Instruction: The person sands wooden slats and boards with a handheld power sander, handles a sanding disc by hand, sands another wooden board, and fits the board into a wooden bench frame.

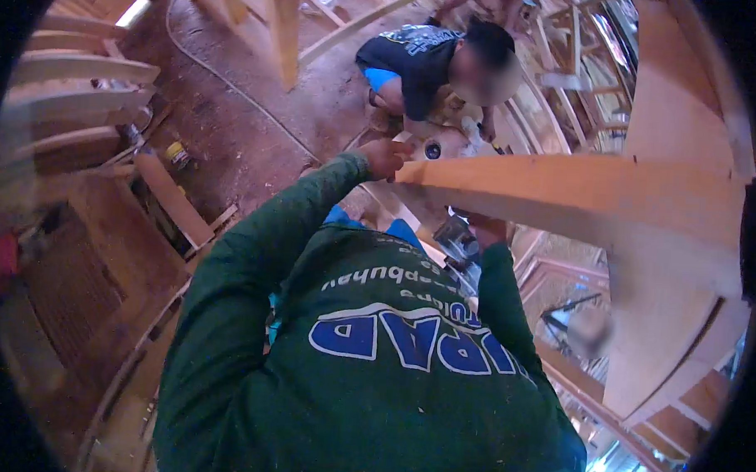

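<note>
A long orange-brown wooden beam (546,179) runs from the middle of the view to the right. At its near left end is my left hand (385,158), its fingers closed against the beam's end. Below the beam, my right hand (488,230) is partly hidden and wrapped round a dark and silvery power tool (455,240). The tool is close to my chest, under the beam's lower edge. Its working part cannot be made out.
A person in a dark shirt (413,58) crouches beyond the beam. A cable (241,94) crosses the dusty floor. Curved wooden ribs (84,68) and a yellow container (178,155) are at left. Wooden frames and a broad panel (682,105) stand at right.
</note>
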A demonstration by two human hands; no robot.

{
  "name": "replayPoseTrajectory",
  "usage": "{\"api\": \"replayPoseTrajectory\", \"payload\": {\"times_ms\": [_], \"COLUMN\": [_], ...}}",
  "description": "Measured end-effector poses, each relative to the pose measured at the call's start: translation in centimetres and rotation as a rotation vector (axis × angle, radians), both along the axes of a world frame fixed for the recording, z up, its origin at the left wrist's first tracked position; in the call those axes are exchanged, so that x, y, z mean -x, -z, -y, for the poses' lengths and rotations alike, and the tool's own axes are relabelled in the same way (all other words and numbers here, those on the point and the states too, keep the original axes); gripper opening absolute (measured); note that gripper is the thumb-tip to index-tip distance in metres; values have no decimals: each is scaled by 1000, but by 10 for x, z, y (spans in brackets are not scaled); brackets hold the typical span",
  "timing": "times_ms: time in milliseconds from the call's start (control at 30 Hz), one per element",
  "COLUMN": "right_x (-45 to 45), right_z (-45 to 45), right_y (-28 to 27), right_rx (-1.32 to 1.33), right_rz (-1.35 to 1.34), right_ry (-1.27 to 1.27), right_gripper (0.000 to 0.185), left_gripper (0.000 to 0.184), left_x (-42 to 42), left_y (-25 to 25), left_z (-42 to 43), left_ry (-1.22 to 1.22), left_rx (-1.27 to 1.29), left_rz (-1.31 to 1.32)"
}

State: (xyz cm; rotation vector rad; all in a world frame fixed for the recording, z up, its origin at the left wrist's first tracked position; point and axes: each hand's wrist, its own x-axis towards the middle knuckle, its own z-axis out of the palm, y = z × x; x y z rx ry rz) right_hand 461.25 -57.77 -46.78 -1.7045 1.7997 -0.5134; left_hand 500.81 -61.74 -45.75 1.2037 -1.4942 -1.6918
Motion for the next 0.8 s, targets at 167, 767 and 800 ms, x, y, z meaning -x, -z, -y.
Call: {"api": "replayPoseTrajectory", "payload": {"times_ms": [167,767,800], "right_x": [-50,-72,-76], "right_z": [8,8,13], "right_y": [-16,-38,-40], "right_rx": [-83,-286,-303], "right_rz": [3,-62,-63], "right_ry": [168,215,208], "right_gripper": [44,47,47], "left_gripper": [38,74,73], "left_x": [15,49,51], "left_y": [137,49,55], "left_z": [58,140,145], "left_ry": [438,1026,1021], "left_rx": [357,648,675], "left_rz": [121,718,689]}}
